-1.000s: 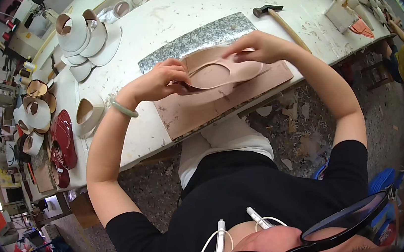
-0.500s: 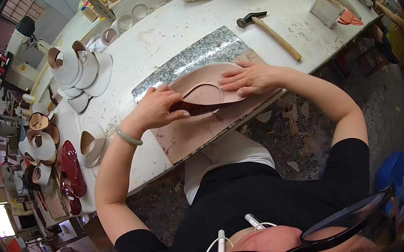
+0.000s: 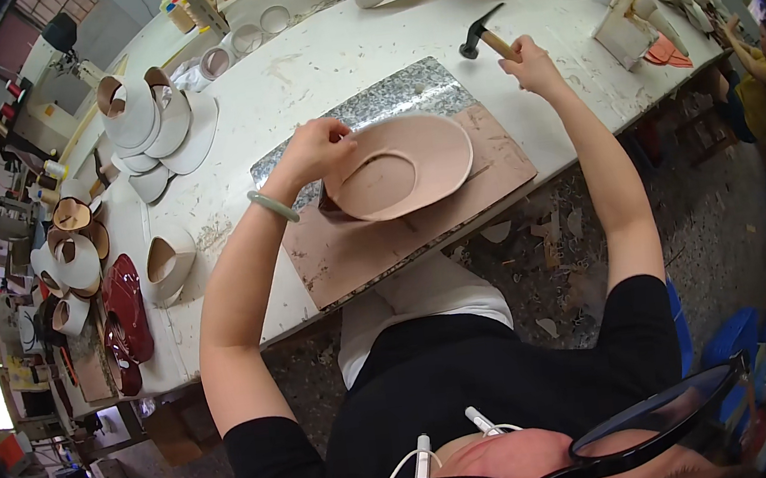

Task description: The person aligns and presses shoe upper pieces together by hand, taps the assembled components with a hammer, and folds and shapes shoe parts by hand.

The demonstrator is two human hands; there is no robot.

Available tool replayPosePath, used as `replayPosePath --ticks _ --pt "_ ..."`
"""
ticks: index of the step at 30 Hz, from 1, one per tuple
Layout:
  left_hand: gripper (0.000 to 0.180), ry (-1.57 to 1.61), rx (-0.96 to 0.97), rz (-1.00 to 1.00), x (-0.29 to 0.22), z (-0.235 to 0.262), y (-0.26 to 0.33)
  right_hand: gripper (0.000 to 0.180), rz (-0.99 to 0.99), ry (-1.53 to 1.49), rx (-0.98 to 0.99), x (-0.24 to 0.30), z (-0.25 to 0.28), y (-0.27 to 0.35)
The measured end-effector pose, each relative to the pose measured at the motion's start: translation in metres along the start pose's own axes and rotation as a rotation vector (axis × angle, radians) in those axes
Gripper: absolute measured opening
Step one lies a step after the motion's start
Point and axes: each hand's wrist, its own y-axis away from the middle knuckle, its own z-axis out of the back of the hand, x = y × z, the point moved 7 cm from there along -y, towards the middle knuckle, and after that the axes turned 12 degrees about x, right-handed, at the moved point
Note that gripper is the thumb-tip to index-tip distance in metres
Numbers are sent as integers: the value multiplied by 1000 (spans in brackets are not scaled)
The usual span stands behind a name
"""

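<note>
A shoe upper (image 3: 445,158) with a beige inner side and an oval opening stands on a brown board (image 3: 498,169), in front of me. A dark red outer side shows at its left end. My left hand (image 3: 318,149) is closed on the upper's left rim, with fingers curled over the edge. To the far right of the upper, my right hand (image 3: 531,67) is wrapped round the wooden handle of a hammer (image 3: 473,42). The hammer's dark head points away from me, above the white table. Behind the upper lies a grey speckled stone slab (image 3: 413,86).
Stacked white uppers (image 3: 130,126) stand at the back left. A single white upper (image 3: 169,263) and glossy dark red pieces (image 3: 127,311) lie nearer on the left. Tape rolls (image 3: 245,38) sit at the back. A person in yellow (image 3: 763,87) is at far right.
My right hand has left the upper and taken hold of the hammer, whose head has turned. My left hand has moved up along the rim, and the upper is tilted more open toward me.
</note>
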Motion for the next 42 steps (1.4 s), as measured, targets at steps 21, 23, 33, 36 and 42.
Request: replayPosePath --ticks 21,23,33,36,42 --pt "38 -2 -25 75 -2 -1 -10 44 683 374 -59 142 -71 156" --pt "35 -4 -16 71 -5 -1 -10 45 724 233 -116 134 -66 162" --pt "31 96 -85 64 -23 7 -6 47 730 364 -60 112 -71 184" --pt "27 95 -114 79 -37 8 5 49 732 279 -45 119 -58 197" --pt "22 49 -272 -117 -58 3 24 52 747 376 1 118 -71 204"
